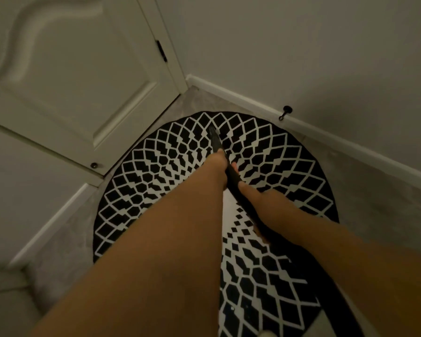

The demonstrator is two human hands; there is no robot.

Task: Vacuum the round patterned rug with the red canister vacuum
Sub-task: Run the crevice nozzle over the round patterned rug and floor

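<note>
Both hands are gripping the wand: left hand further forward steering, right hand behind pushing, nozzle reaching the rug toward 12 o'clock.

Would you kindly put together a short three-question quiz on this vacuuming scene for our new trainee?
1. True or false: both hands hold the black wand.
2. Which hand has its grip further down the wand, toward the nozzle? A) left hand B) right hand
3. Fill in: the nozzle tip lies over the far part of the round ____, toward the corner between the door and the wall.

Key: 1 true; 2 A; 3 rug.
</note>
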